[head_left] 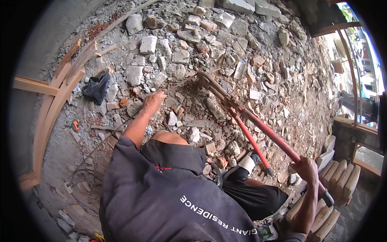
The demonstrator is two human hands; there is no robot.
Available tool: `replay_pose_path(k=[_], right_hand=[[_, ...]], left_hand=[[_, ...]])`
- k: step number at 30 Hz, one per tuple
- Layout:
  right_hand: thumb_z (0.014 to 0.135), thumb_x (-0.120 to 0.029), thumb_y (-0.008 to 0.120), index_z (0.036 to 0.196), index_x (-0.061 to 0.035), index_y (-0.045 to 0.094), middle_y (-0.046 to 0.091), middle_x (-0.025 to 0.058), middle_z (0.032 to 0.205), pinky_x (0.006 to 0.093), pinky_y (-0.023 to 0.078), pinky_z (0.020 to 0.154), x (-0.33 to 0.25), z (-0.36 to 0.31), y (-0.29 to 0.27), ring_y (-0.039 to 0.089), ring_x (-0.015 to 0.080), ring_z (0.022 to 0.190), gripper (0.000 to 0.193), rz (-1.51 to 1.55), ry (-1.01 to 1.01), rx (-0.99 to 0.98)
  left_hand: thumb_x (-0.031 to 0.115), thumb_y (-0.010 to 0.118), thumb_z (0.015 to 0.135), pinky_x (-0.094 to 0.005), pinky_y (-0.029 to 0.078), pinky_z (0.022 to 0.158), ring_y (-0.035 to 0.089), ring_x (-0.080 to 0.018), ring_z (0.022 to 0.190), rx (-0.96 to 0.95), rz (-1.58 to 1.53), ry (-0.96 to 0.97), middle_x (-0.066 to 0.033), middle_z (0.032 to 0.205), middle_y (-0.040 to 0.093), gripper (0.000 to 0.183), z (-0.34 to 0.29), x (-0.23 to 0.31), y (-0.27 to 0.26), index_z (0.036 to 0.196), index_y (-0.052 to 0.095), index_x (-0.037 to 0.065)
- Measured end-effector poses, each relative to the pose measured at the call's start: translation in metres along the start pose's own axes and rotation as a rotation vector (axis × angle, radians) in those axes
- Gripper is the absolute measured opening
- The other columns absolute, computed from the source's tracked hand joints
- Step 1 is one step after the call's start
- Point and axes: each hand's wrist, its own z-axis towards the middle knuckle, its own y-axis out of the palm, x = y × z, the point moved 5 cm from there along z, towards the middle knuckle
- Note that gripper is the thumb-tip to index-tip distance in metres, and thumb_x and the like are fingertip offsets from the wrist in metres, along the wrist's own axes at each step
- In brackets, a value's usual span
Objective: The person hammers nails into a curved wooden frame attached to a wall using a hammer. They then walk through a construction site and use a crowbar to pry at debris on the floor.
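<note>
My right hand [305, 167] is wrapped round one long red handle of a bolt cutter [274, 138], close to that handle's end. The other red handle points down toward my shoe, with its grip end by the ground. Out over the rubble, the dark jaws [207, 82] lie at a thin metal rod [181, 83]; I cannot tell whether they are closed round it. My left hand [154, 101] is closed on this rod, short of the jaws. Behind the hand the rod seems to run on past my left arm toward the lower left.
Broken concrete and brick rubble [242, 44] covers the ground. Wooden frame boards [50, 117] stand at the left, near a black plastic bag [96, 86] and a small orange object [75, 126]. Stacked pale slabs [340, 179] are at the right, below a wooden-framed opening.
</note>
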Motion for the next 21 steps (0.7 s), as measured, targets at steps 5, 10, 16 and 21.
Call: replay_pose_path(k=[5, 10, 16, 21], right_hand=[[0.064, -0.036, 0.070, 0.074, -0.0059, 0.063, 0.063, 0.0151, 0.071, 0.0420, 0.047, 0.067, -0.024, -0.018, -0.028, 0.062, 0.0317, 0.071, 0.033, -0.108, 0.027, 0.015], [0.066, -0.037, 0.067, 0.077, -0.0065, 0.063, 0.063, 0.0156, 0.072, 0.0426, 0.048, 0.067, -0.031, -0.031, -0.006, 0.062, 0.0328, 0.071, 0.033, -0.108, 0.075, -0.037], [0.063, -0.035, 0.074, 0.083, -0.0085, 0.066, 0.064, 0.0135, 0.074, 0.0413, 0.048, 0.068, -0.031, -0.034, 0.006, 0.063, 0.0303, 0.074, 0.034, -0.104, 0.123, -0.043], [0.064, -0.035, 0.073, 0.082, -0.0083, 0.066, 0.064, 0.0133, 0.073, 0.0411, 0.048, 0.069, -0.031, -0.034, 0.009, 0.063, 0.0302, 0.073, 0.033, -0.079, 0.124, -0.049]], left_hand=[[0.033, 0.039, 0.093, -0.0388, 0.050, 0.070, 0.061, -0.0266, 0.076, 0.131, -0.121, 0.022, -0.0141, 0.088, 0.062, 0.037, 0.017, -0.022, -0.021, 0.102, 0.059, 0.004], [0.035, 0.043, 0.091, -0.0379, 0.049, 0.063, 0.060, -0.0247, 0.068, 0.138, -0.144, -0.010, -0.0131, 0.077, 0.061, 0.036, 0.031, -0.014, -0.006, 0.090, 0.062, 0.004], [0.041, 0.044, 0.090, -0.0340, 0.044, 0.050, 0.057, -0.0192, 0.055, 0.078, -0.198, -0.096, -0.0118, 0.065, 0.059, 0.042, 0.051, 0.019, -0.008, 0.078, 0.061, 0.005], [0.045, 0.047, 0.088, -0.0312, 0.039, 0.040, 0.049, -0.0147, 0.042, 0.048, -0.135, -0.101, -0.0041, 0.052, 0.054, 0.042, 0.078, 0.039, 0.015, 0.078, 0.061, 0.005]])
